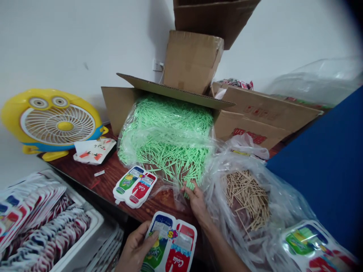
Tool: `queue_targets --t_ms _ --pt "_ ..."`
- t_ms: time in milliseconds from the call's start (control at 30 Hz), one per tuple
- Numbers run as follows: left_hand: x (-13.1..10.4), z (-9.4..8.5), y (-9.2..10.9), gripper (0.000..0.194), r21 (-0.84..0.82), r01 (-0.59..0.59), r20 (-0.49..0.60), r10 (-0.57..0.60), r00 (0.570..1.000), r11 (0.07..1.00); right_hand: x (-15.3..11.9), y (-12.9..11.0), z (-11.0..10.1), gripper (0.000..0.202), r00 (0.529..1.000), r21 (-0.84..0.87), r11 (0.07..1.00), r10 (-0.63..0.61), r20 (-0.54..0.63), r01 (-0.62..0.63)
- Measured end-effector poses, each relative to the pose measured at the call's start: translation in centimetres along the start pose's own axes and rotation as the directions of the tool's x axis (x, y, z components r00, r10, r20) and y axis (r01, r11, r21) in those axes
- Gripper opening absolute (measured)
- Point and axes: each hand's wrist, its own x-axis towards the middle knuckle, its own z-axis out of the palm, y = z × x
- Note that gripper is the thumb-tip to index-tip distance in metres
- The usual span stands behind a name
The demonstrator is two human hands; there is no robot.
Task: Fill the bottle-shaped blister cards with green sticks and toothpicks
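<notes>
Green sticks [189, 187] pinched in right fingers [195, 191]; left fingers [154, 236] clamp printed pouch [176, 247].

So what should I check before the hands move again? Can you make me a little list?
1. Left hand has a good hold on the soda-picture packet: ok, thumb on its front.
2. Right hand is holding a bunch of green sticks: ok.
3. Number of sticks in the bunch: cannot tell, fingers cover some.
4. Brown sticks apart from the green ones: ok, they lie in a separate clear bag.
5. Packet open: cannot tell, no opening shows.
6. Table free of scraps: not ok, a small white strip lies there.
</notes>
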Motion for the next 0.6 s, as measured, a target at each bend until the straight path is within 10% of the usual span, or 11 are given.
queue_targets --t_ms 600 --pt "0.2 -0.1 -1.1 0.036 0.18 -0.066 0.064 0.055 0.996 0.981 1.3 -1.0 -1.1 0.038 0.985 0.277 0.946 0.164 0.043 -0.17"
